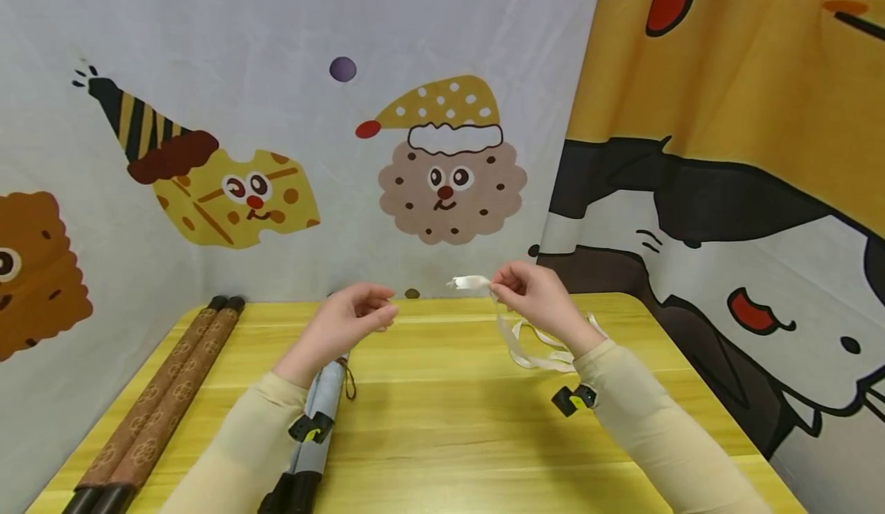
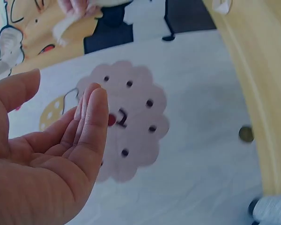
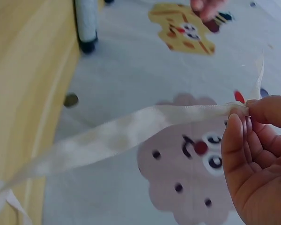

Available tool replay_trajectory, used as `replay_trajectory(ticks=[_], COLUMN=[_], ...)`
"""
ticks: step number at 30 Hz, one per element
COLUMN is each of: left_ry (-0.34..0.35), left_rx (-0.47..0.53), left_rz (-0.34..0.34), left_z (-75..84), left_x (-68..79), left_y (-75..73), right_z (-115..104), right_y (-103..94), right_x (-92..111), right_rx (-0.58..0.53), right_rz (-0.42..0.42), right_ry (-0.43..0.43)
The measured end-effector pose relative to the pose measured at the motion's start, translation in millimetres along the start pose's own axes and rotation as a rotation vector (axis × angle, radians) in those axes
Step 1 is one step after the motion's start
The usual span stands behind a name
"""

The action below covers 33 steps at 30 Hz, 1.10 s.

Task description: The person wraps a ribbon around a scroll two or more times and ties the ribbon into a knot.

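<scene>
A white ribbon (image 1: 515, 345) with a frayed end hangs from my right hand (image 1: 535, 295), which pinches it between thumb and fingers close to that end. In the right wrist view the ribbon (image 3: 126, 133) runs down from the fingertips to the table, its short end sticking up past the thumb. The rest lies in loose loops on the table below the right wrist. My left hand (image 1: 349, 322) is raised to the left of the frayed end, thumb apart from the fingers. Nothing lies in its palm in the left wrist view.
Two brown patterned rolls (image 1: 159, 399) with black ends lie along the left of the wood-grain table (image 1: 429, 437). A grey-blue roll (image 1: 325, 406) with black ends and a cord loop is partly behind the left forearm. Printed curtains (image 1: 276, 38) stand behind.
</scene>
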State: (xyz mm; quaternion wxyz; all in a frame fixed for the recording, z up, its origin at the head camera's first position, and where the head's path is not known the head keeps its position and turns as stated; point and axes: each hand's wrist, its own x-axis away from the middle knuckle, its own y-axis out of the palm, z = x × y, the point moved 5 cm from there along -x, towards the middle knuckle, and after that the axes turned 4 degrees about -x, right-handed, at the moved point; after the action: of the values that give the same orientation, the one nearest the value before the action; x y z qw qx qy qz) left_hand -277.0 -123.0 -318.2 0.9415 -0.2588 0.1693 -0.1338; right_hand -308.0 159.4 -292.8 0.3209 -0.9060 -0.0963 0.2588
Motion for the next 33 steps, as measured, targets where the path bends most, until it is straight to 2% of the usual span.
replay_trajectory(ticks=[3, 7, 14, 18, 22, 27, 33], left_ry=[-0.016, -0.054, -0.113, -0.095, -0.077, -0.035, -0.041], left_rx=[0.064, 0.133, 0.312, 0.302, 0.275, 0.226, 0.174], left_rz=[-0.024, -0.015, -0.044, -0.027, 0.040, 0.083, 0.058], left_z=[0.0, -0.9, -9.7, -12.0, -13.5, -14.9, -17.8], left_x=[-3.5, -8.4, -15.1, -16.8, -17.6, -15.7, -11.7], left_y=[12.4, 25.3, 44.5, 51.0, 52.1, 47.5, 41.0], right_z=[-3, -5, -12, -12, -12, -7, 20], right_y=[18.2, 37.3, 56.8, 63.3, 67.7, 59.6, 17.8], right_x=[0, 0, -1, -1, -1, -2, 0], right_rx=[0.012, 0.035, 0.068, 0.089, 0.075, -0.007, -0.034], right_rz=[-0.042, -0.082, -0.119, -0.131, -0.155, -0.167, -0.059], right_ry=[-0.035, -0.083, -0.125, -0.129, -0.138, -0.091, -0.009])
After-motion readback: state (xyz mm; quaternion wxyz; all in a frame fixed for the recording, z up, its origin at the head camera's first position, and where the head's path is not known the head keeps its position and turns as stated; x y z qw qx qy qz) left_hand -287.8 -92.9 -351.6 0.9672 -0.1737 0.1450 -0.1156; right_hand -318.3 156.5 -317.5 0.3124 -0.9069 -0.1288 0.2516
